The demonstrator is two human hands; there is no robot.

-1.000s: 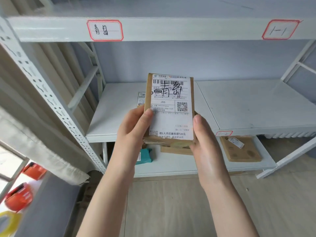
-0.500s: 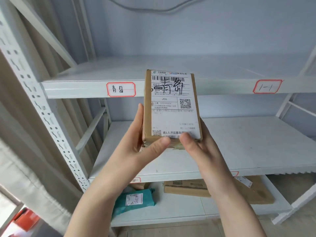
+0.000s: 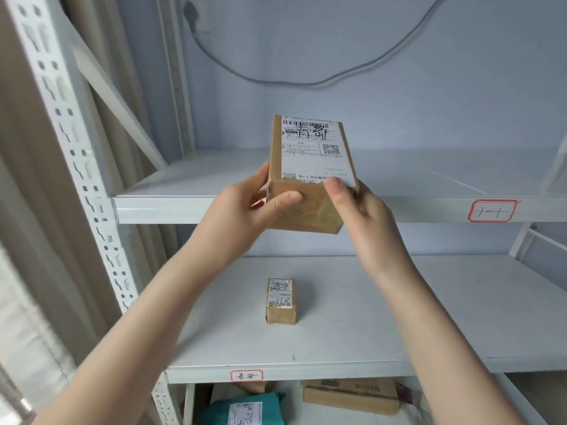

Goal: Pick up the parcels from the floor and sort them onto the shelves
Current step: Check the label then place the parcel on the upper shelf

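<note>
A brown cardboard parcel with a white shipping label and black handwriting is held up in front of the upper shelf, level with its front edge. My left hand grips its left side, thumb on the near end face. My right hand holds its right side, thumb on the label's lower edge. The parcel covers the red-bordered label on that shelf's left front edge. A small brown parcel lies on the middle shelf.
A red-bordered tag marks the upper shelf's right part, another tag the middle shelf's edge. The bottom shelf holds a teal bag parcel and a flat cardboard box. A perforated white upright stands left; a cable hangs on the wall.
Both hands have lifted the parcel from the middle shelf's height up to the upper shelf's edge, and my view has tilted upward. The thumbs have shifted onto the parcel's near end.
</note>
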